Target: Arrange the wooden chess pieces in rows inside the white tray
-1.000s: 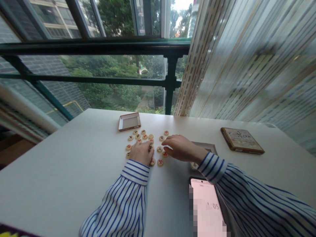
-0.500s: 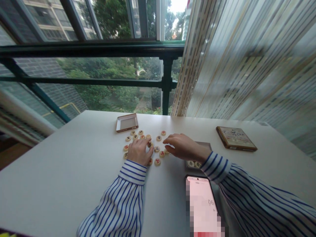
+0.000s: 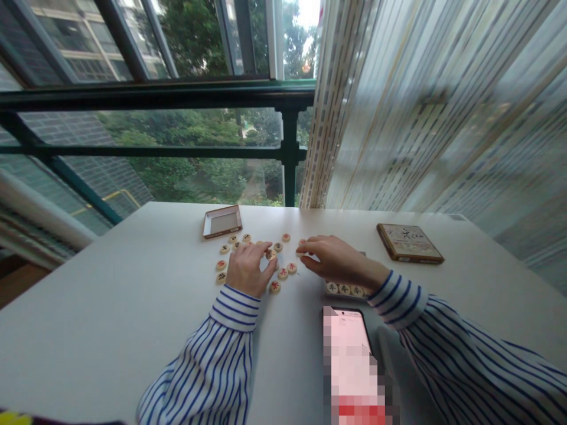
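Several round wooden chess pieces with red or black marks lie loose on the white table. My left hand rests palm down among them, its fingers and thumb pinched round one piece. My right hand is just to the right, fingers curled together, its tips pinching a red-marked piece. Under my right wrist is a shallow tray that holds a row of pieces. Both sleeves are blue-and-white striped.
An open brown box half lies beyond the pieces. A brown box lid with a printed top sits to the right. A phone stands near me. Window rails and a striped curtain back the table.
The view has shifted, so everything sits a little left. My left fingers have stretched forward onto a piece. My right hand has drawn slightly right, which uncovers more of the tray's row of pieces.
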`<state>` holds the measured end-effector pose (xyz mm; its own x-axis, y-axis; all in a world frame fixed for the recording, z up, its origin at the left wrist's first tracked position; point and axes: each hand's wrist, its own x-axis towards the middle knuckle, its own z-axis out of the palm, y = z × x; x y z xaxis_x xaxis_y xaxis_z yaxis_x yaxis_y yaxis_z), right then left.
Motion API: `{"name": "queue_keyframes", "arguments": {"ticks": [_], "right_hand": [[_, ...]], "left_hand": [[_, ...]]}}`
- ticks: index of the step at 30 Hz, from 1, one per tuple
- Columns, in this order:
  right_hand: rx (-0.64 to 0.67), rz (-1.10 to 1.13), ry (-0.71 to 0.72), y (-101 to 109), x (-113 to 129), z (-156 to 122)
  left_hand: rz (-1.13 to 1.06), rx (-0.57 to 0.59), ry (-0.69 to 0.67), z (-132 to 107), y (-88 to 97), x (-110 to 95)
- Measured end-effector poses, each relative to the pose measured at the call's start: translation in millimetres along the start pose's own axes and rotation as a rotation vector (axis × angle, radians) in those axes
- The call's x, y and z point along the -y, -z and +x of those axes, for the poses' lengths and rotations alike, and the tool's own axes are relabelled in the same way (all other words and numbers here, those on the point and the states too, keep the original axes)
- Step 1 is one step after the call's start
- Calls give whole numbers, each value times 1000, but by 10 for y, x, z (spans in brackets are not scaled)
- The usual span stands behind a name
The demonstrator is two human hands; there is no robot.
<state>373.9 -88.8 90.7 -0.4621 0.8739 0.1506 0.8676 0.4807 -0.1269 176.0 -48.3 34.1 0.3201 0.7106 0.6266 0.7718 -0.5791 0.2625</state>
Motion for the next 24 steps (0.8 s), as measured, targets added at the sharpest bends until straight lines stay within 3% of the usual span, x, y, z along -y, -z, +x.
{"name": "queue_keyframes", "arguments": {"ticks": [14, 24], "right_hand": [[-57, 49, -61, 99, -84, -291], [-78, 84, -77, 50, -171, -472]], "left_hand": [[-22, 50, -98, 44, 78, -319], [-73, 59, -128, 35, 3, -524]]}}
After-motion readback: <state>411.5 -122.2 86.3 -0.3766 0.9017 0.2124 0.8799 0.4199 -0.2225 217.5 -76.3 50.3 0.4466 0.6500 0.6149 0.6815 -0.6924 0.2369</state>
